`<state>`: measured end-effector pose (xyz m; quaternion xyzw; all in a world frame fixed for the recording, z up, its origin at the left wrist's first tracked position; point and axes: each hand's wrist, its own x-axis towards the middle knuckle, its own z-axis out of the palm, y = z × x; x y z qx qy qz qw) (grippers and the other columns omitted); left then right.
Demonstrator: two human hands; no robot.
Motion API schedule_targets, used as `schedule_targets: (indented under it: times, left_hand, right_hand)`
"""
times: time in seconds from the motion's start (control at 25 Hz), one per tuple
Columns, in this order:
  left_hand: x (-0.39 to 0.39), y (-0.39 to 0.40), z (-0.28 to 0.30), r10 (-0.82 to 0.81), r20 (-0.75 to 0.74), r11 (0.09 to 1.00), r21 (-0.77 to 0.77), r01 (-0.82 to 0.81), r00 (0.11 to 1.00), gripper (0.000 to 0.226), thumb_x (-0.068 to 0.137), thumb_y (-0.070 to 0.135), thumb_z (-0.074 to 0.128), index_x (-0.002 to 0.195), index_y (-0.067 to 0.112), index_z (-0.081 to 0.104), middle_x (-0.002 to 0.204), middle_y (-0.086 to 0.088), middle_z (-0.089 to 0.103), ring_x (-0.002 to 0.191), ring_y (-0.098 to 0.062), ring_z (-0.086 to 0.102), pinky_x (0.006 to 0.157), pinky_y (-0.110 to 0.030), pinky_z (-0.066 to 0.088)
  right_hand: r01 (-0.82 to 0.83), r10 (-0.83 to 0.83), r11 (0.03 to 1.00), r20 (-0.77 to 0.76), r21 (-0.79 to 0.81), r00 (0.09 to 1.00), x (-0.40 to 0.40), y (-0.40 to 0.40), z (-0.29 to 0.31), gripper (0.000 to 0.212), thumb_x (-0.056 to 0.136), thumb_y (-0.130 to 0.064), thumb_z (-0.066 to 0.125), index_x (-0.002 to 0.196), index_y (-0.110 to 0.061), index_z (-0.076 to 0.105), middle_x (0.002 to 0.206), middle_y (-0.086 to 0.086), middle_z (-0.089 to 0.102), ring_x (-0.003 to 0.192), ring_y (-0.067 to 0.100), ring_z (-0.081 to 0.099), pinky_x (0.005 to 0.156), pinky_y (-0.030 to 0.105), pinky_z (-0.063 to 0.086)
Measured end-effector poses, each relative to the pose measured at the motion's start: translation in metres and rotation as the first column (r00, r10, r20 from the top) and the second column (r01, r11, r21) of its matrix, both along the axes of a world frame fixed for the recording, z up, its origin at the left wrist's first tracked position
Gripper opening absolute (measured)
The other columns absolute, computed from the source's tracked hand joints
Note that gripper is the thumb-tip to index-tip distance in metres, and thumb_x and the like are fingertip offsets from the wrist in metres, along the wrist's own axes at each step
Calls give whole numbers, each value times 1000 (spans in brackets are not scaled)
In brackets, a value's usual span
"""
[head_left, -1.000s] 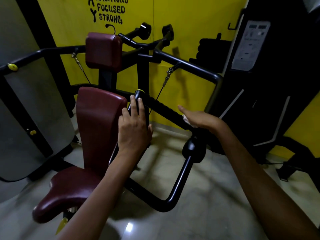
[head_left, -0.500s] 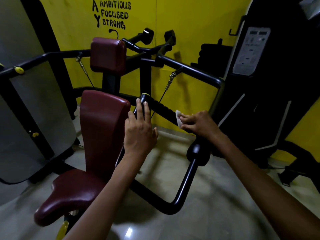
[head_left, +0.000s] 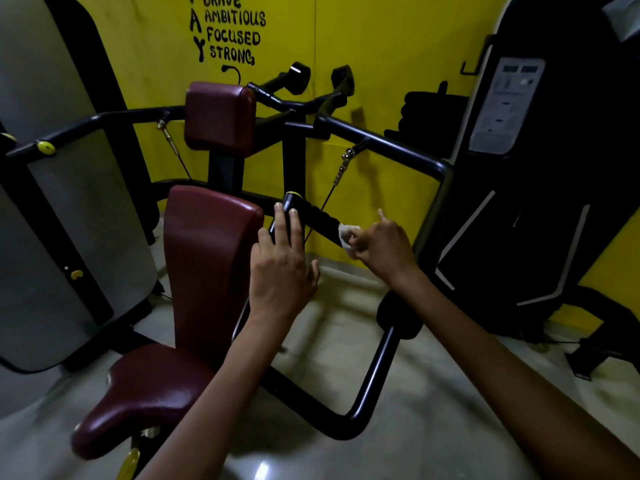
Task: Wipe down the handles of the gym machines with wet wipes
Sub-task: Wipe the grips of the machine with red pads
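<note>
Since half a second ago the right hand (head_left: 384,249) has slid the wipe (head_left: 345,234) a little along the handle (head_left: 313,216), index finger now lifted. Its other fingers curl, pinching the wipe against the grip. The left hand (head_left: 282,268) lies flat, fingers straight, fingertips (head_left: 292,213) touching the handle's capped end beside the backrest (head_left: 207,258).

Left hand (head_left: 280,268) flat, fingers straight, right hand (head_left: 381,247) curled, pinching
</note>
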<state>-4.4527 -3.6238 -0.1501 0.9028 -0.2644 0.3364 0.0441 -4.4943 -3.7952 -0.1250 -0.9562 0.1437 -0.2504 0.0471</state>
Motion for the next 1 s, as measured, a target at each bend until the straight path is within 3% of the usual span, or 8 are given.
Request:
schedule_targets:
  times: [0.08,0.12,0.2,0.52,0.64,0.76,0.92,1.0]
  left_hand:
    - [0,0,0,6,-3,1000,1,-6,1000,84,79,51,59,141,0,35,144,-25,37,99,-36,57,67,-34,47]
    - [-1,0,1,8,-2,1000,3,-8,1000,84,79,52,59,140,0,36,144,-25,38,99,-36,57,67,-34,47]
    - [-2,0,2,11,-6,1000,8,-11,1000,84,79,52,58,140,0,36,144,-25,38,98,-35,57,66,-34,47]
    - [-2,-1,1,-10,-4,999,-33,10,1000,79,83,53,52,140,0,37,143,-25,38,97,-36,56,67,-36,46]
    - [0,-4,0,10,-9,998,-55,-10,1000,73,88,54,34,138,1,38,141,-24,41,95,-35,56,64,-35,46]
    - [0,-7,0,-6,-19,995,-98,5,1000,65,88,43,36,136,-1,42,140,-25,42,93,-38,56,63,-36,46]
    - [-1,-6,-1,-12,-2,994,-105,11,1000,63,87,39,40,137,-1,41,142,-26,40,91,-37,55,65,-36,46]
    - [-1,-4,-1,-21,-2,995,-96,20,1000,65,87,40,40,137,-1,40,142,-26,39,92,-37,55,65,-36,46]
  right_hand:
    - [-34,28,992,50,120,998,2,-1,3,20,73,-26,75,91,-17,76,87,17,72,85,27,66,103,28,40]
    - [-56,48,986,57,155,997,7,2,9,20,72,-28,76,88,-17,77,83,15,72,76,22,65,87,26,47]
    - [-80,75,983,38,163,996,21,10,22,23,72,-33,75,87,-16,77,79,17,69,66,18,58,60,27,39]
    - [-140,141,948,15,287,990,1,-7,11,36,70,-24,79,105,-17,71,109,12,68,99,19,64,88,36,49]
    - [-129,132,956,7,263,991,16,-4,14,37,70,-28,78,105,-20,71,99,15,70,87,18,66,71,29,48]
    - [-169,163,930,46,325,986,42,8,24,36,74,-28,75,109,-19,70,92,23,65,79,7,57,62,24,37]
    - [-251,242,848,81,466,967,55,13,30,33,77,-24,74,108,-15,70,101,21,66,82,1,50,66,24,37]
    - [-261,264,881,48,396,963,45,12,26,39,77,-23,74,115,-17,66,117,8,64,101,3,58,76,21,43]
